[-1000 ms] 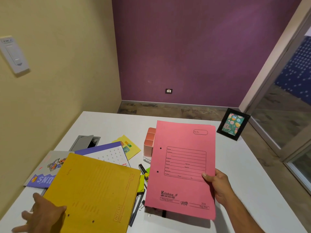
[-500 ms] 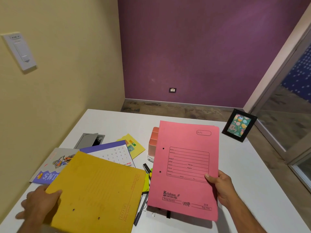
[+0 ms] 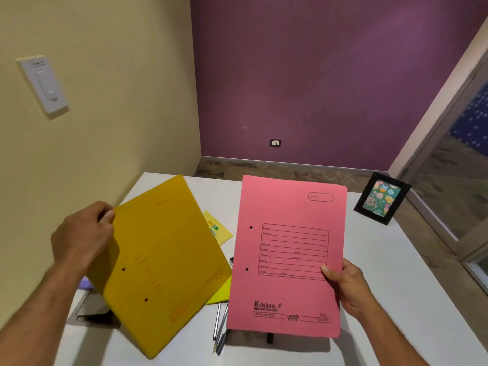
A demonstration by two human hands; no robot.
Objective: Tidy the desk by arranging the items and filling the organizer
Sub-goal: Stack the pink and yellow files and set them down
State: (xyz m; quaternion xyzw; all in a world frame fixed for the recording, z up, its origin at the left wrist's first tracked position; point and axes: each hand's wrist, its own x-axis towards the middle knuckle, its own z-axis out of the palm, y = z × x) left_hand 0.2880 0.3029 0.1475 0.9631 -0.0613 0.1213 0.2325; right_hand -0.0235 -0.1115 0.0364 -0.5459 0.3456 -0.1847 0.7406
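Both folders look like light, thin card, stiff enough to stay flat when held by one edge yet likely to bend or slip if pinched too lightly, so an edge grip with the thumb on the face suits them. The right hand holds the pink folder upright above the surface by its right edge, fingers behind. The left hand pinches the yellow folder at its left corner, tilted above the pens.

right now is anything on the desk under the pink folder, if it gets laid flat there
Yes. Two pens and a small black clip lie on the white desk by the pink cardboard folder's lower edge.
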